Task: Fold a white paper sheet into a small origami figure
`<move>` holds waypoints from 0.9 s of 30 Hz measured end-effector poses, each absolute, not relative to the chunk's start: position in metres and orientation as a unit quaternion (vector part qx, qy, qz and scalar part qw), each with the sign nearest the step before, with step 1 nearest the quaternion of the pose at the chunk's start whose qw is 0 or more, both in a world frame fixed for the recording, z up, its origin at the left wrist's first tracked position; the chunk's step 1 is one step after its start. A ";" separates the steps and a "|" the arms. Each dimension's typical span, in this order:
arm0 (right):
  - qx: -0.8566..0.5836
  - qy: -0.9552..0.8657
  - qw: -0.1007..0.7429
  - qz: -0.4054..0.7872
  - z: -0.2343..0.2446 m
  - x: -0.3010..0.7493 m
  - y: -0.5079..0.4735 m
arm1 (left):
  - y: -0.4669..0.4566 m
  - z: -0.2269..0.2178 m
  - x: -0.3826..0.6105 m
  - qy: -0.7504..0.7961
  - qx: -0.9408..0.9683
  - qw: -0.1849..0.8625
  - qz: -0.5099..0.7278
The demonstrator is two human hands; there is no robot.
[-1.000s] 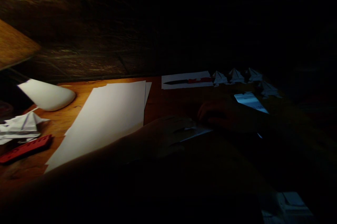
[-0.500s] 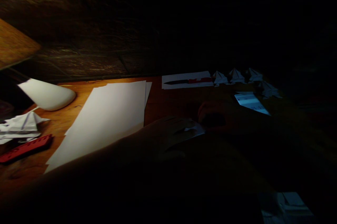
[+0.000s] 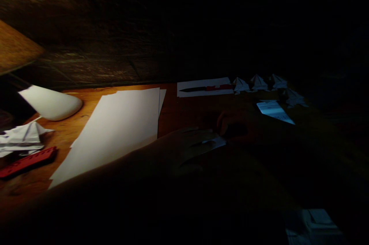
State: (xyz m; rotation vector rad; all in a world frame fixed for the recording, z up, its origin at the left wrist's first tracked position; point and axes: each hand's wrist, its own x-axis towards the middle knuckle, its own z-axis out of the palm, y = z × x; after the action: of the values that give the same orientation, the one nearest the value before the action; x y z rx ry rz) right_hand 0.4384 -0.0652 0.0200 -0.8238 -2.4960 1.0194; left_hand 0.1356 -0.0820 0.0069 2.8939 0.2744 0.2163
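Observation:
Very little light reaches the middle of the table. My left hand (image 3: 188, 147) lies with its fingers stretched out over a small piece of white paper (image 3: 216, 143), pressing on it. Only a corner of that paper shows past the fingers. At the paper's far right side is my right hand (image 3: 230, 124), its fingers curled in deep shadow; whatever they hold, if anything, is hidden. Behind the hands, a knife (image 3: 206, 88) with a dark blade and red handle rests on white paper strips (image 3: 187, 85). Several folded paper figures (image 3: 259, 83) stand to its right.
A stack of white sheets (image 3: 123, 122) lies left of my hands. Further left are a lamp base (image 3: 54, 103), a crumpled folded paper (image 3: 24, 137) and a red bar-shaped object (image 3: 29, 162). A lit phone (image 3: 275, 111) lies right; folded paper (image 3: 319, 222) shows at lower right.
My right hand's fingers have shifted slightly beside the paper, and a little more of its corner shows. My left hand stays almost in place.

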 end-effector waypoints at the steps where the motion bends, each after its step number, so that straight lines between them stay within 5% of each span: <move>1: -0.290 -0.873 0.155 0.361 0.022 0.438 -0.066 | -0.082 0.007 0.136 0.092 0.986 0.117 0.074; 27: -0.321 -0.870 0.157 0.341 0.022 0.432 -0.069 | -0.084 0.004 0.135 0.100 0.987 0.109 0.062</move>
State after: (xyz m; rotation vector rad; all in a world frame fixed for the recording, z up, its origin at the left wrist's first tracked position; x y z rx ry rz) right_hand 0.4320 -0.0688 0.0215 -0.9192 -2.4885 0.9751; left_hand 0.1348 -0.0844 0.0042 2.9029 0.2930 0.1826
